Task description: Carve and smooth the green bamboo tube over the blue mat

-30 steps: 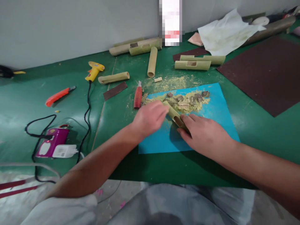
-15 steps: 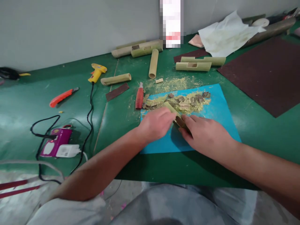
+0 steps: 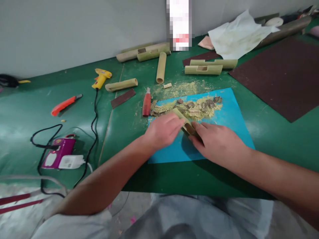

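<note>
One slip was our main worry: if the tube (image 3: 181, 115) rolled under the right hand (image 3: 219, 138), the fingertips of our left hand (image 3: 163, 130), bunched close to the slot (image 3: 190, 128), could have scraped its rim. A sweeping wrist, we judged, could also have scattered the scraps (image 3: 194, 110) from the sheet (image 3: 231, 114)'s far edge across the bench (image 3: 186, 179). The tube slanted over the sheet, upper end toward the scraps; whether it rested there, we could not tell. Our right hand held the tube's near end between thumb and fingers. Our left fingers were curled; whether they pinched anything, we could not tell. Both forearms (image 3: 107, 172) reached over the bench's near edge.
</note>
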### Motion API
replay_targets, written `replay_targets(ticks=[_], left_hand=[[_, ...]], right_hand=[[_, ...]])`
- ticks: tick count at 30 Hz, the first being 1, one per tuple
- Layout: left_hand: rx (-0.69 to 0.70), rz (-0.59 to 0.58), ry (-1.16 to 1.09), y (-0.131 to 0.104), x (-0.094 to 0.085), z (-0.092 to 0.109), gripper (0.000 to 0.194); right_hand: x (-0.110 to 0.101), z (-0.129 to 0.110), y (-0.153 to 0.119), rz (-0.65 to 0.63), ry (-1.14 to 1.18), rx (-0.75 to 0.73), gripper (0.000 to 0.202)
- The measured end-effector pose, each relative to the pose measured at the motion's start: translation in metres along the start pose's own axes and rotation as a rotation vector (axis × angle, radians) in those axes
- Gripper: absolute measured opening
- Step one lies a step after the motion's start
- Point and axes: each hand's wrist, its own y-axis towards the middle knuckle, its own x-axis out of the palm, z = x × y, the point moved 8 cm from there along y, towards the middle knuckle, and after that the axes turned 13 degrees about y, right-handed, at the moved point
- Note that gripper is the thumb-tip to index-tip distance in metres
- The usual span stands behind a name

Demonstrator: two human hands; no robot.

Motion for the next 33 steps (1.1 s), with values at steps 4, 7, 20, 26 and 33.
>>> replay_targets(ticks=[4, 7, 20, 26, 33], left_hand=[[-0.02, 0.044, 0.01, -0.0012, -0.0026, -0.0034, 0.028], [0.008, 0.039, 0.004, -0.0017, -0.0011, -0.0016, 0.027], [-0.029, -0.023, -0.034, -0.0017, 0.0028, -0.0037, 0.031], [-0.047, -0.021, -0.031, -0.0016, 0.0013, -0.0049, 0.032], [-0.038, -0.011, -0.043, -0.0022, 0.0009, -0.0022, 0.029]], right_hand=[[-0.0009, 0.0005, -0.001, 0.004, -0.003, 0.002, 0.034], [-0.0019, -0.0007, -0.0014, 0.009, -0.003, -0.003, 0.034], [-0.0001, 0.0013, -0.0011, -0.007, -0.005, 0.013, 0.033], [-0.0005, 0.0011, -0.001, 0.0, -0.011, 0.009, 0.033], [-0.0003, 0.0009, -0.0004, 0.006, 0.005, -0.002, 0.032]])
